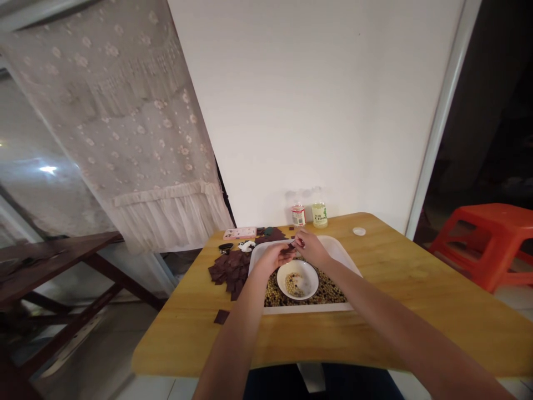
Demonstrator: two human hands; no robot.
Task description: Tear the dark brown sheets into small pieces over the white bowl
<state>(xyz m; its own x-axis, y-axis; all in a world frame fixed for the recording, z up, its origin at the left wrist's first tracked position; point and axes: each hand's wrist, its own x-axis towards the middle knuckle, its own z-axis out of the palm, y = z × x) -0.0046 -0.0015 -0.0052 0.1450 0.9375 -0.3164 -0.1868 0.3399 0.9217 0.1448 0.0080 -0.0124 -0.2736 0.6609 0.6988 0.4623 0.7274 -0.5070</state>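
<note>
Brown squares (231,272) beside tray (308,308) — bottles (320,215) behind — orange stool (493,222) right.

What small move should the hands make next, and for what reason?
Perhaps lower the right hand to the white bowl and pick from its loose bead-like bits: they lie close to both hands, and the left hand could probably hold the small dark piece alone.

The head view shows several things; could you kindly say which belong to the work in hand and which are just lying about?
Likely in use:
- dark brown squares
- white tray
- small beads
- white bowl

Apparently not involved:
- pink item
- red-labelled bottle
- yellowish bottle
- white lid
- orange stool
</note>
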